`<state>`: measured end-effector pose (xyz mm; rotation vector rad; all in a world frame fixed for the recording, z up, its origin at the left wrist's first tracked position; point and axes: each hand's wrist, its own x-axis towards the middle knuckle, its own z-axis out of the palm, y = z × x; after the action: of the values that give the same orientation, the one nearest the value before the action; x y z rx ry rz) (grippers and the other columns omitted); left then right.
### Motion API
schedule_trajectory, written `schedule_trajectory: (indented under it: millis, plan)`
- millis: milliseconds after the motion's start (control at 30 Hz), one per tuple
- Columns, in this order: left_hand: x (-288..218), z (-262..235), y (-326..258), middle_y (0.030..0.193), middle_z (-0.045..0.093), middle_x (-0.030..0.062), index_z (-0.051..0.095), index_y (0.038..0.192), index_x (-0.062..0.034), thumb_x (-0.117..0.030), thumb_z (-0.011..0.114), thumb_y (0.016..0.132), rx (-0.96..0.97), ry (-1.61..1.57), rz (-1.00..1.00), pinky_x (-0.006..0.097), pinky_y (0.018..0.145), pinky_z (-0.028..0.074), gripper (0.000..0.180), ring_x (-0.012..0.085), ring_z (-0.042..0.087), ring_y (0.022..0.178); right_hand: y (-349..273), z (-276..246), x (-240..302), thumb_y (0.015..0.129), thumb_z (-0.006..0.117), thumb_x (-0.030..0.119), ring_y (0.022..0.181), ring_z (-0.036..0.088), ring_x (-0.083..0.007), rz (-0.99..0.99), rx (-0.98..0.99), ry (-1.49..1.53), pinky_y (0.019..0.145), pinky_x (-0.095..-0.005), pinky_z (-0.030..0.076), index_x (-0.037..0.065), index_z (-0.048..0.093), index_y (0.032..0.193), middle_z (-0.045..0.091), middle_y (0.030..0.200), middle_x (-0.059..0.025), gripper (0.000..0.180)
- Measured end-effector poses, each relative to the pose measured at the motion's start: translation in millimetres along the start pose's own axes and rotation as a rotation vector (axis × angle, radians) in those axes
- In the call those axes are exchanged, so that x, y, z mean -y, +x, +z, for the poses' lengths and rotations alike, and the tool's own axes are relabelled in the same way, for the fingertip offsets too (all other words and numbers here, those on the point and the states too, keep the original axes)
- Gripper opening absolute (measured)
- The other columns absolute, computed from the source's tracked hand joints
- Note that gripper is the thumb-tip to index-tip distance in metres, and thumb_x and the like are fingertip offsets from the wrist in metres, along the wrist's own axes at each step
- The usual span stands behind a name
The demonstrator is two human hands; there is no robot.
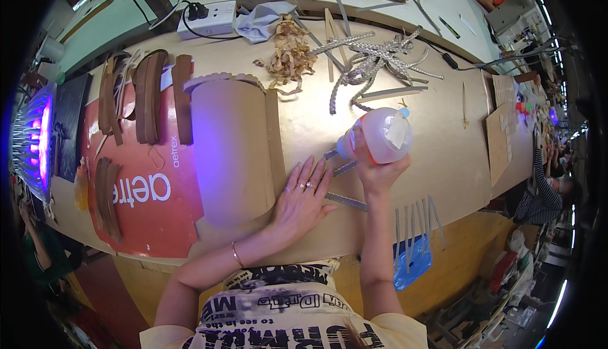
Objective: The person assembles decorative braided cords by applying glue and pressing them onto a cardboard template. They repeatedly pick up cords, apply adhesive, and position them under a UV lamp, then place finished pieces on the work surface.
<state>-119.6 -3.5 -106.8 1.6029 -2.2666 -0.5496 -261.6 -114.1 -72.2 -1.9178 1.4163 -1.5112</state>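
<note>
Wrapped around a tipped plastic bottle (382,135), the right hand (378,170) gripped it above the workbench (437,159). Left of that grip, a curved cardboard sheet (231,153) lay; nearer, the left hand (301,200) pressed flat, fingers spread, beside grey strips (345,201).

The squeeze bottle (382,135) is translucent, glossy plastic. The bench (443,159) is covered in matt brown cardboard, the braided strips (370,61) look shiny silver, and the red sheet (152,210) looks smooth.
</note>
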Motion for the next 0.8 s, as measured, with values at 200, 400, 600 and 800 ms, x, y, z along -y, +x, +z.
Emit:
schedule_trajectory:
  millis: [200, 400, 600, 800]
  plan:
    - [0, 2, 1, 0.15, 0.037, 0.0175, 0.04, 0.144, -0.0015, -0.047, 0.065, 0.085, 0.002, -0.024, -0.019, 0.052, 0.117, 0.02, 0.078, 0.0362, 0.025, 0.144, -10, 7, 2, 0.068, 0.086, 0.021, 0.076, 0.071, -0.0222, 0.008, 0.008, -0.013, 0.07, -0.0317, 0.055, -0.001, 0.068, 0.1, 0.071, 0.087, -0.0122, 0.042]
    - [-3, 2, -5, 0.152, 0.034, 0.0207, 0.044, 0.141, -0.0015, -0.046, 0.066, 0.085, -0.015, 0.032, -0.017, 0.051, 0.116, 0.022, 0.075, 0.037, 0.026, 0.143, -14, 10, 8, 0.074, 0.083, 0.025, 0.076, 0.07, -0.0224, 0.202, -0.135, 0.148, 0.069, -0.0341, 0.056, 0.0, 0.064, 0.107, 0.07, 0.092, -0.0077, 0.046]
    - [-8, -2, -21, 0.155, 0.028, 0.0213, 0.044, 0.141, -0.0024, -0.045, 0.065, 0.087, -0.025, 0.035, 0.022, 0.051, 0.114, 0.023, 0.073, 0.0371, 0.026, 0.144, 19, -60, -9, 0.082, 0.076, 0.032, 0.088, 0.064, -0.0171, 0.742, -0.612, 0.74, 0.07, -0.0325, 0.057, 0.002, 0.052, 0.126, 0.061, 0.103, -0.0081, 0.059]
    - [-11, -2, -14, 0.156, 0.026, 0.0214, 0.043, 0.144, -0.0065, -0.048, 0.062, 0.088, 0.031, 0.042, 0.014, 0.052, 0.116, 0.02, 0.072, 0.0379, 0.021, 0.145, 30, -97, -32, 0.081, 0.08, 0.029, 0.087, 0.066, -0.0188, 0.455, -0.542, 0.205, 0.075, -0.0341, 0.056, -0.003, 0.06, 0.117, 0.066, 0.104, -0.0102, 0.052]
